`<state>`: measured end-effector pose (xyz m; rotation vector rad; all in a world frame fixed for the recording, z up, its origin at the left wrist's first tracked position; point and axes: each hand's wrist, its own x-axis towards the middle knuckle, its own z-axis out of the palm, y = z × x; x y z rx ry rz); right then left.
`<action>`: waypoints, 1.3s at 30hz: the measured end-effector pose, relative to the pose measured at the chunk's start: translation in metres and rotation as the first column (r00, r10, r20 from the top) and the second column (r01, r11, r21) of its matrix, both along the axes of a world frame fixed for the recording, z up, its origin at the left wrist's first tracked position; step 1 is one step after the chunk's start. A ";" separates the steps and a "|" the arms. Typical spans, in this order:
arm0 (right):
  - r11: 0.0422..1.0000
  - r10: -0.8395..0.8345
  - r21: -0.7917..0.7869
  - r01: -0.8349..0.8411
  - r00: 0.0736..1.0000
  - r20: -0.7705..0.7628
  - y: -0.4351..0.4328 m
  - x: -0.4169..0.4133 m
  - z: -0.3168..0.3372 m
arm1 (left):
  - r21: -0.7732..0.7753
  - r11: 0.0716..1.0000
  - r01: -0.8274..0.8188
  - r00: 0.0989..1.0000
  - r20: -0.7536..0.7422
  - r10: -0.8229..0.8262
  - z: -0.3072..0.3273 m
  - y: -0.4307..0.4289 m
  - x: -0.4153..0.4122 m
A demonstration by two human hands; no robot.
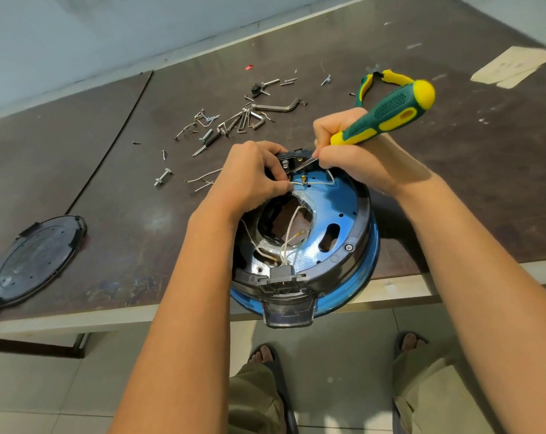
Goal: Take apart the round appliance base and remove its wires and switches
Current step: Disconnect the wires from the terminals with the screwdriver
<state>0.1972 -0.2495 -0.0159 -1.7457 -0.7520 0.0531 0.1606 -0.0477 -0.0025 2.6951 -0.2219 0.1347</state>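
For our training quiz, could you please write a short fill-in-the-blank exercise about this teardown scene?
1. The right hand grips a green and yellow ____.
2. The left hand pinches a thin ____ wire at the round blue appliance base's far side.
3. The round black plastic cover lies on the brown table to the base's ____.
Missing words: screwdriver; white; left.

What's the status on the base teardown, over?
Right hand grips screwdriver, tip at far rim of base. Left hand pinches wire there. Wiring not yet out. Nothing in the way.
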 end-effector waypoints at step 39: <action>0.982 0.157 -0.100 -0.160 0.987 -0.038 -0.004 0.008 0.003 | -0.007 1.000 -0.013 1.000 0.004 0.013 0.000 0.001 0.001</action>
